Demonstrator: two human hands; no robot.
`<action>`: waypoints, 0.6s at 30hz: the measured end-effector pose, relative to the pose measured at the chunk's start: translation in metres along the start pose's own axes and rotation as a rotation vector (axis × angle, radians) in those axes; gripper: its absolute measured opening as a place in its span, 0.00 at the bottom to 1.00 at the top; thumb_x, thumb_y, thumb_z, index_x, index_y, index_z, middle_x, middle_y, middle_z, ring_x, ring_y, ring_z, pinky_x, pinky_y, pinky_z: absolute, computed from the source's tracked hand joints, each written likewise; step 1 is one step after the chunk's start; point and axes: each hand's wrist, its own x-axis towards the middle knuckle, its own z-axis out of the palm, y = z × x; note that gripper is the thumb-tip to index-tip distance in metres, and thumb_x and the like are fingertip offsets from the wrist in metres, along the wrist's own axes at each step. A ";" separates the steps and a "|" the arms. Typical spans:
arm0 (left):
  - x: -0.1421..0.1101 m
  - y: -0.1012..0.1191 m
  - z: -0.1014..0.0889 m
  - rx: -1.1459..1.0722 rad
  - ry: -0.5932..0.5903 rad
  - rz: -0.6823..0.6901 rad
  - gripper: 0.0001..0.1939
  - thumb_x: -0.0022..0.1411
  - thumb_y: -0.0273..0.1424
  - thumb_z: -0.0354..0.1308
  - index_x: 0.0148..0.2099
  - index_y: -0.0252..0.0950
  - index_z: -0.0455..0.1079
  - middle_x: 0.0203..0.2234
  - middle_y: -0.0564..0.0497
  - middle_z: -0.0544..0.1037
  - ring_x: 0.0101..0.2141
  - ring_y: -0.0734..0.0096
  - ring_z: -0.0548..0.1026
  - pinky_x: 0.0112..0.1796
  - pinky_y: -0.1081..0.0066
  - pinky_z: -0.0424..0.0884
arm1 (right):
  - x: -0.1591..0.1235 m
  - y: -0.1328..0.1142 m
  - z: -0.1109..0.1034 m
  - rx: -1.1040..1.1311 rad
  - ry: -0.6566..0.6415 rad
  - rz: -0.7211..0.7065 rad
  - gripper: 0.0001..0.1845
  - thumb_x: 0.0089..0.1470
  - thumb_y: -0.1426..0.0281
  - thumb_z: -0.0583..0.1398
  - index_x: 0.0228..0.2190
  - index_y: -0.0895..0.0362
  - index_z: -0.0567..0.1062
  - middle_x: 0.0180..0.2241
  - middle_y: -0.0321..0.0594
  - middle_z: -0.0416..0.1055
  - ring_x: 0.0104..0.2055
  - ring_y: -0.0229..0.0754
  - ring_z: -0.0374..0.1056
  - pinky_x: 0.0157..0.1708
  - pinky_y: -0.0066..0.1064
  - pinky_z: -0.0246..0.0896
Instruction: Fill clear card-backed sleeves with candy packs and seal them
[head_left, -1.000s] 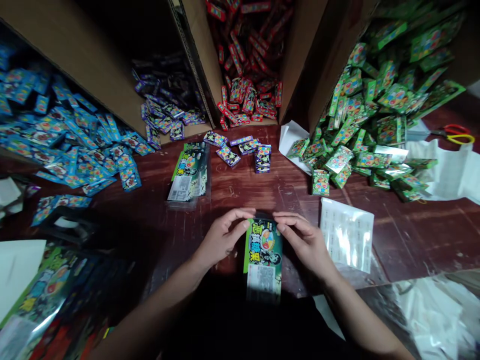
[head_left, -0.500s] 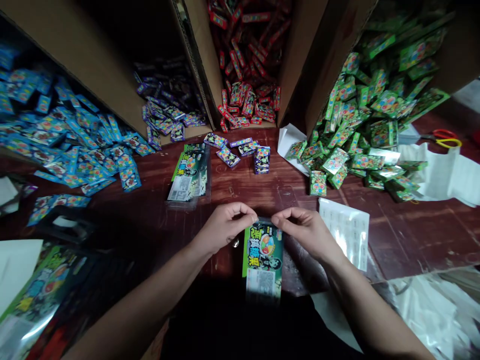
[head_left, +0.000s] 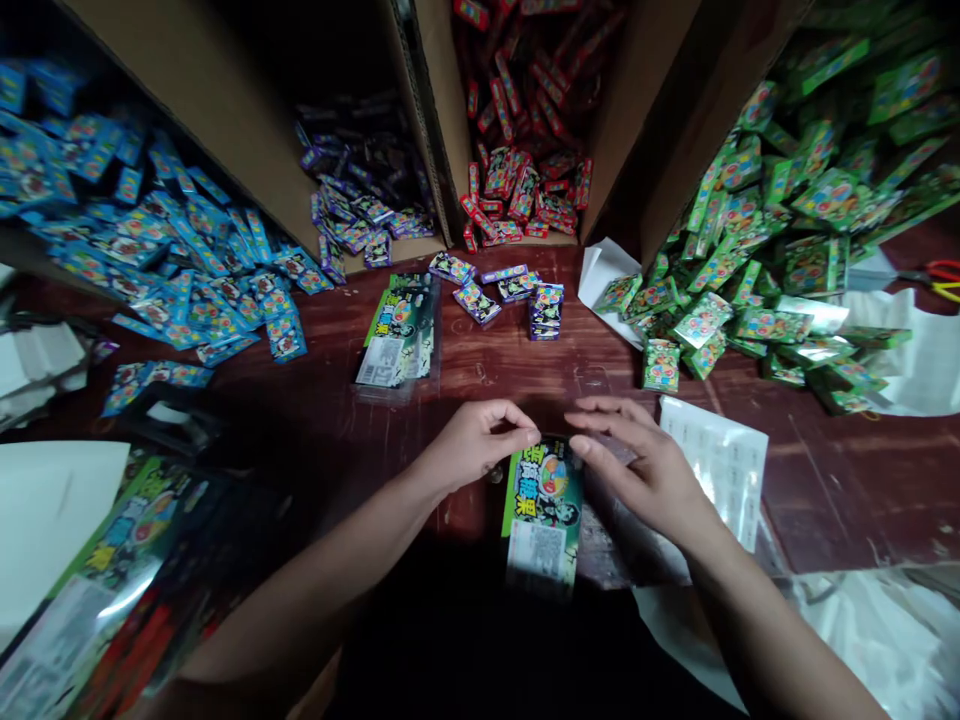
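Note:
A flat green-and-black printed candy package [head_left: 551,500] with a clear plastic edge lies at the table's near edge in front of me. My left hand [head_left: 480,445] pinches its upper left corner between thumb and fingers. Just off the upper right corner is my right hand [head_left: 637,460], its thumb and fingers apart with nothing between them. Beyond my left hand, a small overlapping stack of similar packages [head_left: 397,335] lies on the table. Several small purple candy boxes [head_left: 546,312] sit to the right of that stack, one pile standing taller than the others.
Open cardboard cartons spill blue boxes [head_left: 217,260], purple boxes [head_left: 367,215], red boxes [head_left: 517,200] and green boxes [head_left: 720,290] along the back. A sheet of labels [head_left: 716,460] lies right of my right hand. Scissors [head_left: 943,282] rest far right. More packages [head_left: 112,560] are at lower left.
My right hand has let go of the package's upper right corner and spread its fingers. The left hand keeps its pinch. The whole view has shifted slightly.

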 end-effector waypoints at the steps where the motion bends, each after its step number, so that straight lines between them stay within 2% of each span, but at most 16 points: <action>1: 0.002 0.000 0.002 -0.018 0.025 -0.027 0.09 0.58 0.35 0.66 0.36 0.34 0.74 0.26 0.54 0.76 0.25 0.76 0.70 0.30 0.74 0.65 | 0.002 -0.004 0.003 -0.051 0.004 -0.057 0.18 0.62 0.62 0.62 0.53 0.47 0.76 0.52 0.45 0.73 0.57 0.51 0.66 0.56 0.48 0.63; 4: 0.008 -0.003 0.006 -0.074 0.066 0.015 0.08 0.52 0.31 0.67 0.32 0.33 0.73 0.24 0.55 0.75 0.25 0.76 0.69 0.29 0.74 0.64 | 0.013 -0.019 0.014 -0.142 -0.102 -0.252 0.22 0.64 0.65 0.60 0.58 0.46 0.71 0.51 0.44 0.72 0.53 0.50 0.66 0.52 0.47 0.65; 7: 0.012 -0.006 0.005 -0.090 0.051 0.113 0.08 0.46 0.29 0.68 0.28 0.33 0.72 0.24 0.55 0.75 0.28 0.74 0.70 0.31 0.73 0.64 | 0.025 -0.028 0.024 -0.239 -0.206 -0.420 0.18 0.64 0.66 0.60 0.55 0.46 0.74 0.49 0.43 0.74 0.50 0.49 0.67 0.49 0.46 0.64; 9: 0.012 -0.007 0.003 -0.090 0.057 0.129 0.09 0.44 0.29 0.69 0.27 0.33 0.71 0.24 0.55 0.75 0.28 0.73 0.70 0.32 0.73 0.64 | 0.027 -0.030 0.027 -0.267 -0.202 -0.441 0.14 0.63 0.65 0.60 0.50 0.47 0.77 0.47 0.42 0.75 0.48 0.50 0.67 0.48 0.47 0.63; 11: 0.010 -0.006 0.002 -0.088 0.080 0.109 0.09 0.45 0.30 0.69 0.28 0.32 0.72 0.24 0.55 0.75 0.27 0.74 0.69 0.31 0.74 0.64 | 0.023 -0.029 0.029 -0.191 -0.103 -0.314 0.10 0.63 0.63 0.61 0.45 0.49 0.79 0.44 0.42 0.76 0.45 0.49 0.69 0.45 0.44 0.64; 13: 0.008 -0.007 0.003 -0.069 0.111 0.040 0.09 0.50 0.33 0.67 0.31 0.32 0.74 0.23 0.54 0.75 0.25 0.75 0.69 0.28 0.74 0.64 | 0.012 -0.028 0.032 0.001 -0.019 -0.047 0.11 0.63 0.60 0.61 0.40 0.51 0.79 0.38 0.42 0.77 0.40 0.45 0.71 0.40 0.38 0.66; 14: 0.007 -0.007 0.003 -0.047 0.131 0.007 0.10 0.52 0.35 0.67 0.33 0.32 0.75 0.24 0.53 0.76 0.25 0.74 0.70 0.28 0.74 0.64 | 0.005 -0.029 0.036 0.125 -0.017 0.105 0.13 0.62 0.58 0.60 0.40 0.53 0.78 0.35 0.41 0.77 0.37 0.43 0.72 0.37 0.35 0.66; 16: 0.007 -0.009 0.005 0.007 0.162 -0.038 0.12 0.55 0.37 0.66 0.35 0.32 0.76 0.27 0.50 0.78 0.27 0.74 0.72 0.29 0.74 0.66 | -0.008 -0.032 0.048 0.368 -0.098 0.379 0.19 0.61 0.53 0.60 0.44 0.54 0.76 0.32 0.39 0.77 0.28 0.39 0.71 0.27 0.31 0.63; 18: 0.009 -0.010 0.008 0.062 0.162 -0.029 0.13 0.55 0.38 0.66 0.37 0.32 0.77 0.29 0.50 0.79 0.28 0.73 0.73 0.30 0.73 0.67 | -0.019 -0.035 0.063 0.573 -0.178 0.556 0.25 0.59 0.49 0.61 0.48 0.56 0.73 0.33 0.39 0.78 0.20 0.33 0.66 0.21 0.27 0.56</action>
